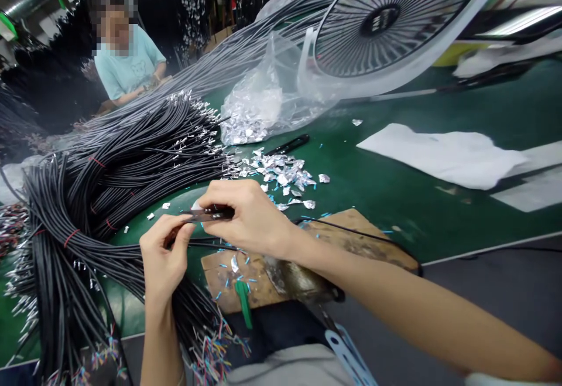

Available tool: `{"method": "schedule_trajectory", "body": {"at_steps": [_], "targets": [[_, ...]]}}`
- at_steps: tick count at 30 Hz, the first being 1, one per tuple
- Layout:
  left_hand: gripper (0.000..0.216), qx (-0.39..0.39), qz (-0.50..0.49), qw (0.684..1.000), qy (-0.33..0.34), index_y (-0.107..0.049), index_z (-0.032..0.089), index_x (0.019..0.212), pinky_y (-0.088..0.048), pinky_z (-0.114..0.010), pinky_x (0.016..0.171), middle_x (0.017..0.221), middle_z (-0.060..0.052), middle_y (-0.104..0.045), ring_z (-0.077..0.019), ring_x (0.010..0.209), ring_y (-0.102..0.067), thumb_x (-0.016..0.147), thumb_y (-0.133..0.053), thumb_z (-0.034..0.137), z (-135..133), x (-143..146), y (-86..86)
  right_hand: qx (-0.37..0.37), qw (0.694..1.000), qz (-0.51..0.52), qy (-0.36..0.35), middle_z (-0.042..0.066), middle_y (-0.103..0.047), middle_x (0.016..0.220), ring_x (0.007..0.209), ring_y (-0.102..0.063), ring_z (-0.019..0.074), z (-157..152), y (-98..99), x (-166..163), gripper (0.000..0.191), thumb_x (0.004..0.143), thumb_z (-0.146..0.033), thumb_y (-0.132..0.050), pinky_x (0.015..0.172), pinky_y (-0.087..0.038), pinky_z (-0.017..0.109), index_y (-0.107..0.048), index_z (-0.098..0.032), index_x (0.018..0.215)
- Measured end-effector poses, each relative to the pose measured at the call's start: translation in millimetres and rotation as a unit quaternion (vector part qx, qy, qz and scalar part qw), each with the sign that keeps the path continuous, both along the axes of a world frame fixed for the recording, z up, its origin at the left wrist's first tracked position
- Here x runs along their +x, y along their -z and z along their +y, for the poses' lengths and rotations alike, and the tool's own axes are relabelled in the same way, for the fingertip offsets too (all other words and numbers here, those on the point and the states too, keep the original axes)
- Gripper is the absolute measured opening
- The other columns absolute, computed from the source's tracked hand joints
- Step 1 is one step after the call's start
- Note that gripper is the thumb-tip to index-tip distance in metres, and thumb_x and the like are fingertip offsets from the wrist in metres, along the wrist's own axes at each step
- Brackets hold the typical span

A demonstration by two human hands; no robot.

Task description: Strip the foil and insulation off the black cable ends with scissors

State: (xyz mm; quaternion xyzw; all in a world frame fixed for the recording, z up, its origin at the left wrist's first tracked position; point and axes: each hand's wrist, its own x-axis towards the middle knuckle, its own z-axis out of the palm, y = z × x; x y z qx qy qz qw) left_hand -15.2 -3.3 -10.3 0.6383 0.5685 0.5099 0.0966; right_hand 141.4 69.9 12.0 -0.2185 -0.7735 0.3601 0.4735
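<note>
My left hand (164, 254) is closed, pinching what looks like the end of a black cable; the fingers hide most of it. Touching or nearly touching its fingertips is the blade end of a black-handled knife (213, 212). My right hand (250, 216) grips that knife, its thumb and fingers wrapped round the handle. Below the hands lies a bundle of black cables (118, 254), with coloured wire ends spread at its near end. A larger heap of black cables (144, 140) with silvery ends rests beyond my left hand.
Foil scraps (285, 172) lie by a black cutter (290, 144) and a clear plastic bag (281, 93). Near my lap a worn wooden board (351, 236) carries a metal piece (298, 280) and a green strip (243, 304). A fan (390, 23) and a co-worker (127, 64) are across the table.
</note>
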Motion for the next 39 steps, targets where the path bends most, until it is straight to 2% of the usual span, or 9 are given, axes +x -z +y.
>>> {"method": "schedule_trajectory", "body": {"at_steps": [6,10,14,17,19,24,27,32,39], "targets": [[0.014,0.129,0.007,0.991,-0.028,-0.071,0.022,0.077,-0.046,-0.021,0.058,0.067,0.003,-0.064,-0.0090,0.063,-0.057,0.071,-0.071,0.008,-1,4,-5.7,-0.210,0.974,0.014,-0.081,-0.008,-0.037,0.051,0.049,-0.031,0.0046,4,-1.4,-5,0.020,0.072,-0.009,-0.059,0.048,-0.028,0.020,-0.053,-0.014,0.053],[0.018,0.188,0.050,0.978,-0.071,-0.069,0.022,0.076,-0.046,-0.023,0.059,0.068,0.004,-0.061,-0.0089,0.065,-0.056,0.068,-0.074,0.006,-1,8,-5.7,-0.237,0.965,0.006,-0.108,-0.007,-0.035,0.049,0.048,-0.030,0.0048,4,-1.8,-7,0.031,0.080,-0.023,-0.057,0.045,-0.024,0.020,-0.050,-0.014,0.051],[0.018,0.229,0.112,0.961,-0.112,-0.067,0.021,0.075,-0.046,-0.025,0.058,0.069,0.004,-0.060,-0.0095,0.063,-0.056,0.070,-0.072,0.004,-2,11,-5.6,-0.162,0.984,0.022,-0.076,-0.006,-0.043,0.049,0.048,-0.034,0.0057,-5,-2.2,-6,0.032,0.082,-0.031,-0.059,0.046,-0.026,0.021,-0.057,-0.014,0.055],[0.020,0.224,0.149,0.954,-0.130,-0.066,0.021,0.075,-0.046,-0.026,0.059,0.069,0.004,-0.059,-0.0100,0.063,-0.057,0.070,-0.070,0.002,-4,13,-6.9,-0.057,0.998,0.018,-0.031,-0.003,-0.055,0.058,0.053,-0.043,0.0074,-10,1.4,-6,0.011,0.076,-0.014,-0.061,0.051,-0.033,0.020,-0.064,-0.014,0.066],[0.022,0.230,0.162,0.950,-0.133,-0.066,0.021,0.075,-0.047,-0.026,0.060,0.068,0.004,-0.059,-0.0105,0.063,-0.057,0.069,-0.070,0.000,-5,14,-7.7,0.022,1.000,0.012,-0.004,-0.001,-0.061,0.063,0.056,-0.049,0.0088,-11,5.9,-6,0.013,0.075,-0.006,-0.056,0.053,-0.037,0.021,-0.065,-0.014,0.072],[0.014,0.182,0.126,0.968,-0.114,-0.068,0.020,0.075,-0.044,-0.025,0.053,0.066,0.002,-0.057,-0.0101,0.057,-0.055,0.074,-0.067,0.007,-7,13,-8.2,0.250,0.965,-0.014,0.075,0.002,-0.061,0.066,0.054,-0.049,0.0106,-5,13.9,-2,0.022,0.084,-0.006,-0.046,0.047,-0.032,0.023,-0.065,-0.014,0.078],[0.012,0.129,0.116,0.979,-0.107,-0.070,0.020,0.084,-0.040,-0.022,0.049,0.066,0.002,-0.057,-0.0092,0.058,-0.054,0.077,-0.067,0.011,-8,10,-7.0,0.335,0.939,-0.044,0.072,0.003,-0.062,0.069,0.054,-0.049,0.0101,-2,12.7,1,0.024,0.086,-0.005,-0.043,0.045,-0.030,0.023,-0.065,-0.012,0.080],[0.015,0.098,0.106,0.985,-0.096,-0.071,0.021,0.086,-0.038,-0.020,0.051,0.068,0.003,-0.058,-0.0080,0.059,-0.053,0.076,-0.066,0.010,-10,6,-4.1,0.347,0.932,-0.084,0.068,0.005,-0.062,0.077,0.055,-0.046,0.0097,0,10.2,4,0.026,0.087,-0.006,-0.039,0.046,-0.028,0.023,-0.064,-0.012,0.084],[0.022,0.062,0.177,0.981,-0.049,-0.069,0.020,0.084,-0.039,-0.019,0.054,0.070,0.003,-0.057,-0.0076,0.060,-0.053,0.075,-0.061,0.002,-9,10,-4.2,0.319,0.928,-0.180,0.070,0.004,-0.054,0.073,0.050,-0.035,0.0114,-3,10.6,3,0.024,0.071,-0.002,-0.040,0.044,-0.016,0.027,-0.060,-0.013,0.076]]}}
